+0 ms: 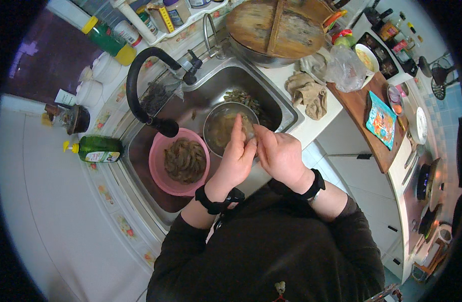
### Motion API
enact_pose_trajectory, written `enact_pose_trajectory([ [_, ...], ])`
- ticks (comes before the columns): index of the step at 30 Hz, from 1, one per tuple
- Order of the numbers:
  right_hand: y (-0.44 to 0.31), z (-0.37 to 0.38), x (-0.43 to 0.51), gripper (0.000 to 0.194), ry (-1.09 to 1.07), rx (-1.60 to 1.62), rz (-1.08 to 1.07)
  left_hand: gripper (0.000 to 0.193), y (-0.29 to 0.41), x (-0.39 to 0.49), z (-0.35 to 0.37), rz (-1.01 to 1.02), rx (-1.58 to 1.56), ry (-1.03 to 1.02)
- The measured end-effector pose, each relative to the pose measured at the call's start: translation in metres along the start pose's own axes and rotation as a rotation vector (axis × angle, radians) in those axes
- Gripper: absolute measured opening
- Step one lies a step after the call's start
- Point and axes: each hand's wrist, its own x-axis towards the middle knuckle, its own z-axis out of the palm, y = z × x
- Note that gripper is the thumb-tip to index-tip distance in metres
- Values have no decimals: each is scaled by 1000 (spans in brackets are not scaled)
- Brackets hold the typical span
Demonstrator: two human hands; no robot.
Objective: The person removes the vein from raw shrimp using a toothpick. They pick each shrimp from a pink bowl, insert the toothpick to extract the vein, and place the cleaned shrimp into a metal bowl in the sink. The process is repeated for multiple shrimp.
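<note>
Above the near right rim of a metal bowl (205,130), my left hand (234,158) and my right hand (282,156) meet around a shrimp (248,127). My left fingers point away from me along one side of it, while the bent right fingers pinch it from the other. Part of the shrimp is hidden by the fingers. Cloudy water and pale pieces fill the bowl. To its left, a pink plastic basin (155,177) contains a heap of unpeeled shrimp (185,160). Shrimp scraps (243,99) lie on the sink floor behind the bowl.
The steel sink (266,81) encloses the bowl and basin. A black faucet (132,87) arches over its left side, near a green dish soap bottle (100,148). A large wooden-lidded pot (249,28) and crumpled cloths (308,94) stand behind and right. Farther right is a cutting board (361,120).
</note>
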Motion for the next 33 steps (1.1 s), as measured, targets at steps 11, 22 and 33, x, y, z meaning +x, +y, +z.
enact_pose_trajectory([
  [11,23,0,17,29,-13,30,-60,62,1,6,-13,-114,176,-91],
  [22,41,0,33,14,-201,203,203,26,25,5,-37,-207,-136,-173],
  [33,122,51,42,33,-442,-172,486,24,-47,42,-58,-436,-70,-189],
])
